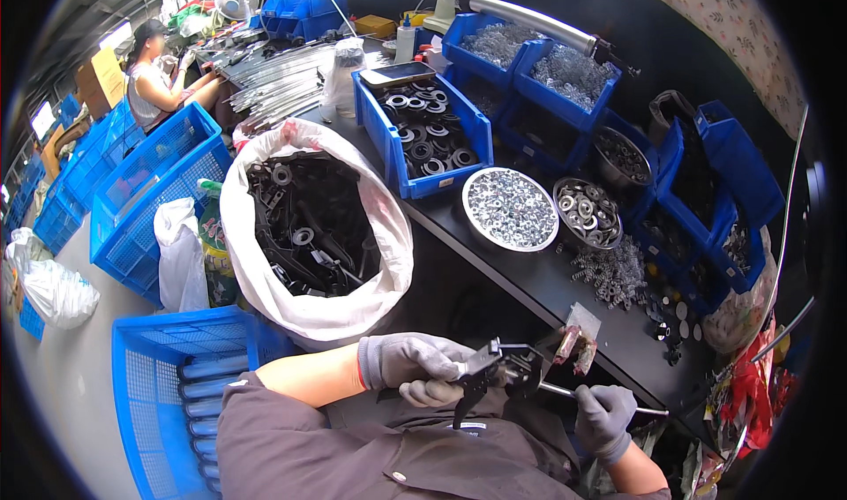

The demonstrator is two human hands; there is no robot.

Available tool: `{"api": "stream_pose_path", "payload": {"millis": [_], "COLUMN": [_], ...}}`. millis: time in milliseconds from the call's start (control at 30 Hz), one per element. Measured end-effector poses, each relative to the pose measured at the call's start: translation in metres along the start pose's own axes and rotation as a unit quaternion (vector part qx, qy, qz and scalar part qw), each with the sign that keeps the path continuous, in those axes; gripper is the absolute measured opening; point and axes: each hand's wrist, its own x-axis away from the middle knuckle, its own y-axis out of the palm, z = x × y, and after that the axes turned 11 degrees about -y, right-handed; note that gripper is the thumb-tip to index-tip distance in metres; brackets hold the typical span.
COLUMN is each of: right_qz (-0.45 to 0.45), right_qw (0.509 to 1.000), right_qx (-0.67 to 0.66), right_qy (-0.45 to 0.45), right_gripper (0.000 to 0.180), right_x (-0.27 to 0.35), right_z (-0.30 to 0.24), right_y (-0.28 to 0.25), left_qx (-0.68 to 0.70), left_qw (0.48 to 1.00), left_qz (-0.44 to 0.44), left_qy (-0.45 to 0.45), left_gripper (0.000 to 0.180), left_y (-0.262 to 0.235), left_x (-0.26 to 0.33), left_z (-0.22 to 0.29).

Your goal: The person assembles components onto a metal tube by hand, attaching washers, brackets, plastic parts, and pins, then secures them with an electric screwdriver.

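Note:
My left hand [415, 365], in a grey glove, is closed around a black trigger handle [476, 385] that looks like part of a caulking gun. A thin steel rod [560, 389] runs out of the handle to the right. My right hand [606, 421], also gloved, has its fingers wrapped round that rod, and the rod's end sticks out past it. Just beyond the rod, a small metal fixture [582, 328] with reddish wrapped parts sits at the table's edge. The fine parts inside the handle are too small to make out.
A white sack [393, 262] of black parts stands left of the dark table [503, 279]. On the table are a bowl of small nuts [510, 209], a bowl of washers [587, 210], loose springs [613, 270] and blue bins [379, 138]. A blue crate [141, 394] holds blue tubes. Another person [154, 90] sits far left.

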Motion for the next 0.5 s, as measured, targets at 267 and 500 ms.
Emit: {"api": "stream_pose_path", "payload": {"millis": [267,500], "right_qz": [-0.176,-0.073], "right_qw": [0.613,0.822], "right_qx": [-0.591,-0.466], "right_qy": [0.495,0.319], "right_gripper": [0.034,0.032], "right_x": [-0.001,0.011], "right_z": [0.013,0.012], "right_y": [-0.010,-0.001], "left_qx": [0.040,-0.065], "left_qw": [0.995,0.984], "left_qz": [0.093,0.164], "left_qy": [-0.013,-0.003], "left_gripper": [0.065,0.064], "left_y": [-0.002,0.025], "left_x": [0.003,0.000], "left_z": [0.008,0.025]}}
